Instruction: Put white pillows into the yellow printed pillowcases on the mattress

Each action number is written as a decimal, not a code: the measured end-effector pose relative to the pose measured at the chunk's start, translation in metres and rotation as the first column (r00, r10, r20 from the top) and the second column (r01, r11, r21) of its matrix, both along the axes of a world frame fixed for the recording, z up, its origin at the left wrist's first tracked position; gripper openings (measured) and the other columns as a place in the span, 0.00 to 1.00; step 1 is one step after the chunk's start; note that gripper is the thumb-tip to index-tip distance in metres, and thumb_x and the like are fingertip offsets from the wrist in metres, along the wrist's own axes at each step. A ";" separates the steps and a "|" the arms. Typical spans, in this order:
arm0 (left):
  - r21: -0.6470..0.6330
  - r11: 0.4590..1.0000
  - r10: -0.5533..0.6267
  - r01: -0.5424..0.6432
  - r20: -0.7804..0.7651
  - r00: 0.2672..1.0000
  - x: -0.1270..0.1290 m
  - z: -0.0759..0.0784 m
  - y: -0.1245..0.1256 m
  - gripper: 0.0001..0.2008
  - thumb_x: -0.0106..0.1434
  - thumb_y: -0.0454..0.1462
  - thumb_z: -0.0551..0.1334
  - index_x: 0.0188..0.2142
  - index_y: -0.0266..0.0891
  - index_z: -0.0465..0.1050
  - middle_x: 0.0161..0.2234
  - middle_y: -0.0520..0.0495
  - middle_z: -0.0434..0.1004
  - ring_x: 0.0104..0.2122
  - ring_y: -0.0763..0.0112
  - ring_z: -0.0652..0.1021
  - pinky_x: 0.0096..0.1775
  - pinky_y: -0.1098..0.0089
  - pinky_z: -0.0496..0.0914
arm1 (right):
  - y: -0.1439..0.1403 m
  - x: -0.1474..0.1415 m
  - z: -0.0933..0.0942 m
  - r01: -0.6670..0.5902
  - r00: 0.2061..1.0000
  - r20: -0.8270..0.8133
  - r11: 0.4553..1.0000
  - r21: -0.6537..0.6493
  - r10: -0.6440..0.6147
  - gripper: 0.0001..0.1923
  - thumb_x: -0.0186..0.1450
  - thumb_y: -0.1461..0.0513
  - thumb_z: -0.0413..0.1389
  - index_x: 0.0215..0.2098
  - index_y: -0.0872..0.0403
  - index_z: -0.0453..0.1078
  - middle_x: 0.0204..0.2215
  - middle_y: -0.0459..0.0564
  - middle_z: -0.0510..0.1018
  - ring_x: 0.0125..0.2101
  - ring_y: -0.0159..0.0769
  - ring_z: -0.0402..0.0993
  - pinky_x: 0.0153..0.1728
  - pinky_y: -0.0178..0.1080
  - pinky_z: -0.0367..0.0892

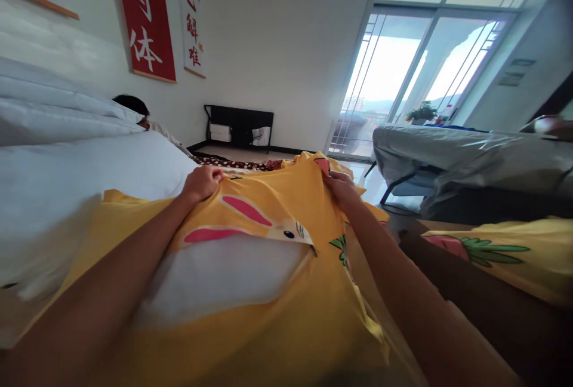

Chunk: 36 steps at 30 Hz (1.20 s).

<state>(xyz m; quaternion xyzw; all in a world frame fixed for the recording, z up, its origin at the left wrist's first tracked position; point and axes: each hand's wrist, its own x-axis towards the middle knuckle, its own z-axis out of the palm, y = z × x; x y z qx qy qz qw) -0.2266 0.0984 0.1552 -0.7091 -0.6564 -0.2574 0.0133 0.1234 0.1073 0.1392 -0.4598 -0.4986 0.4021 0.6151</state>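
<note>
Head view: the left hand (202,183) and right hand (341,189) each clench the far edge of a soft yellow rabbit-print duvet cover (268,309), bunching its cloth. It drapes near, over a smooth white bed (67,178) at left.

Your left hand (202,183) and right hand (341,189) grip the far edge of the pillowcase (268,291), which lies directly before you; the pillow (219,276) sits inside it. To your left lies the bed (67,178), with another person's head (132,107) behind it near the wall. A low rack (239,125) stands against the far wall. The balcony door (416,70) is ahead to the right. A covered desk (470,160) stands to your right, with a second cloth (505,252) nearer.
</note>
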 end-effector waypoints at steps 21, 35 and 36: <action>0.070 0.910 -0.406 0.410 -0.061 0.912 0.179 0.076 -0.061 0.16 0.67 0.43 0.53 0.41 0.33 0.74 0.42 0.36 0.77 0.42 0.57 0.76 0.41 0.64 0.66 | -0.055 -0.018 0.020 -0.009 0.992 -0.122 0.974 0.225 0.037 0.24 0.47 0.45 0.64 0.35 0.51 0.71 0.32 0.49 0.81 0.37 0.45 0.78 0.36 0.44 0.73; 0.328 0.799 -0.556 0.505 0.082 0.827 0.184 0.047 -0.059 0.15 0.69 0.40 0.51 0.30 0.36 0.70 0.31 0.48 0.67 0.33 0.69 0.70 0.38 0.69 0.62 | -0.097 -0.004 0.006 0.253 0.876 0.298 0.889 0.383 -0.378 0.19 0.56 0.45 0.56 0.25 0.52 0.70 0.23 0.47 0.74 0.26 0.35 0.66 0.29 0.36 0.59; 0.331 0.795 -0.562 0.508 0.088 0.822 0.183 0.047 -0.059 0.15 0.69 0.40 0.51 0.30 0.36 0.69 0.30 0.49 0.66 0.32 0.69 0.69 0.38 0.69 0.62 | -0.099 -0.001 0.005 0.267 0.854 0.326 0.878 0.396 -0.406 0.19 0.56 0.46 0.56 0.22 0.52 0.69 0.20 0.47 0.73 0.25 0.35 0.65 0.29 0.37 0.57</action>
